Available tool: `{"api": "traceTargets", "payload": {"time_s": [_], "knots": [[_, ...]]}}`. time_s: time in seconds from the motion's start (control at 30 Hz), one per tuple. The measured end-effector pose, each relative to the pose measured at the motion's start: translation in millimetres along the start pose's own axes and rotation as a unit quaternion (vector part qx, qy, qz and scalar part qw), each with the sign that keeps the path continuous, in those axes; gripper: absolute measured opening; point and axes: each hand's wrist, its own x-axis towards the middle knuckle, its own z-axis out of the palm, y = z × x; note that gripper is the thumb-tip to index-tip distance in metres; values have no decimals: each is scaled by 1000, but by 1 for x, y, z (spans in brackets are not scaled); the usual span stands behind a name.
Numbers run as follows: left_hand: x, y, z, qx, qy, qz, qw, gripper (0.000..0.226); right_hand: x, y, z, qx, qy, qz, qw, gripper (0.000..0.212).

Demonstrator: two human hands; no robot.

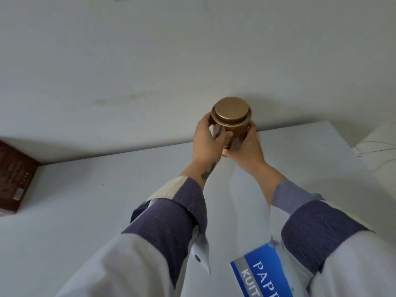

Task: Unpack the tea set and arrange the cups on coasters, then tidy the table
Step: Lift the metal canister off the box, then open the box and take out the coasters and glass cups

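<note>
Both hands grasp a bronze tea canister [230, 123], lid on, upright, at the far edge of the pale table [96, 200] close to the wall [150, 61]. Left hand [206, 140] wraps the canister's left side, fingers curled across its front. Right hand [248, 144] cups the right side and lower part; the canister's base is hidden, so contact with the table cannot be told. A dark brown box [15, 179] lies at the table's left edge, well apart. A blue badge [263, 273] hangs between the sleeves.
</note>
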Motion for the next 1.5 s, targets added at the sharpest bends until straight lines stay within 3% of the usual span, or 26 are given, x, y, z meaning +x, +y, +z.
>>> {"api": "traceTargets", "payload": {"time_s": [0.2,0.33,0.5,0.6,0.7,0.83,1.23,1.5], "knots": [[5,-3,5,5,13,1,1000,61,6,-2,-1,5,-17,19,1000,102],[2,4,-1,27,-13,-11,999,66,-5,-10,-1,48,-35,80,995,116],[-15,8,-36,145,-46,-56,987,76,-34,-20,-8,-135,-36,147,979,124],[-28,17,-76,255,-87,-22,963,67,-54,-46,-3,-294,-73,185,935,112],[-45,25,-127,354,-143,31,924,56,-79,-83,12,-394,-146,148,895,93],[-69,30,-209,405,-136,48,903,54,-117,-136,49,-478,-180,45,858,78],[-164,2,-478,424,-38,12,905,47,-255,-248,243,-426,-210,-50,879,71],[-187,-43,-593,422,32,-68,903,46,-292,-270,349,-405,-240,-72,880,70]]}}
